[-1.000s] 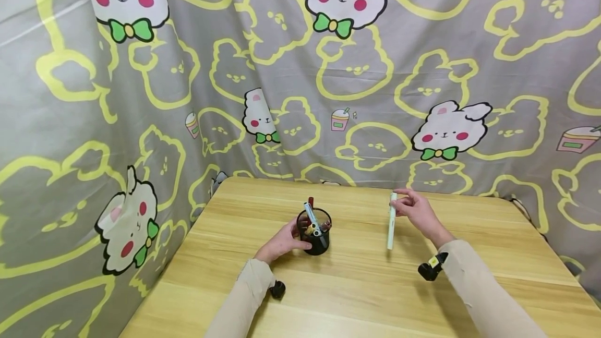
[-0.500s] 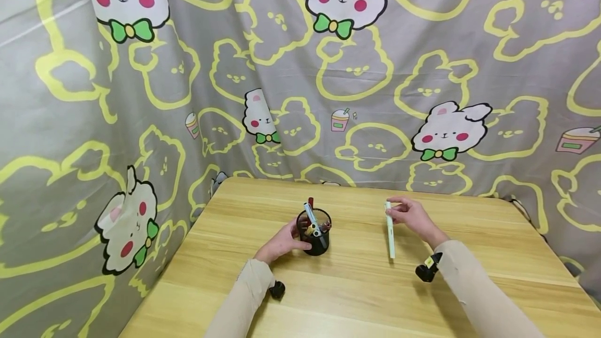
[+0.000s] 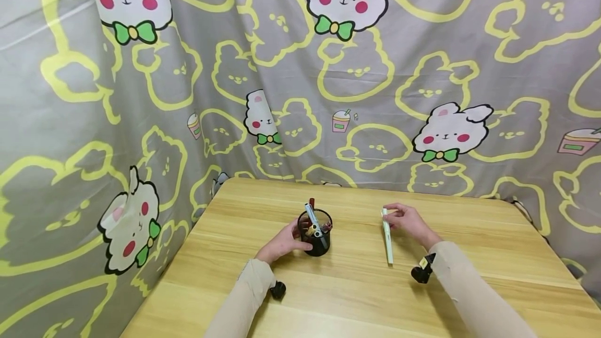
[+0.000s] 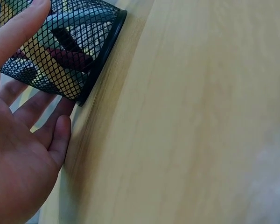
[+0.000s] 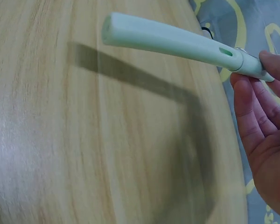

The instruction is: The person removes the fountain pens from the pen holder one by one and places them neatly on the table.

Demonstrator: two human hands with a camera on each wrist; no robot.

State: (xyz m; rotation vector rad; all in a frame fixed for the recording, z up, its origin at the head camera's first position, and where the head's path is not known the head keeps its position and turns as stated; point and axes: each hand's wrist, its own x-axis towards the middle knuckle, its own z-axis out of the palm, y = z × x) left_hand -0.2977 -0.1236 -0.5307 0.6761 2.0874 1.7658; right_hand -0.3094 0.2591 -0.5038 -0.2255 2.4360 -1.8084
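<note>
My left hand (image 3: 283, 243) holds a black mesh pen cup (image 3: 321, 245) upright on the table, thumb on the near side and fingers behind it. Inside the cup lean several pens, among them a light blue pen (image 3: 311, 214) and a dark red one (image 3: 312, 202). In the left wrist view the mesh wall (image 4: 79, 42) shows the pens through it, and the base rim sits at the wood. My right hand (image 3: 409, 223) pinches a mint green pen (image 3: 387, 241) by its clip end between thumb and fingers. In the right wrist view that pen (image 5: 168, 39) is above the table, its shadow below.
The wooden table (image 3: 357, 296) runs back to a grey curtain (image 3: 300, 77) with cartoon rabbits, which also hangs along the left side. Small black wrist cameras (image 3: 278, 290) sit below both wrists. A dark cable (image 3: 523, 210) lies at the far right edge.
The right hand has come a little left and toward the front with the mint green pen, and the pen's lower end now slants slightly to the right. The left hand and cup stayed put.
</note>
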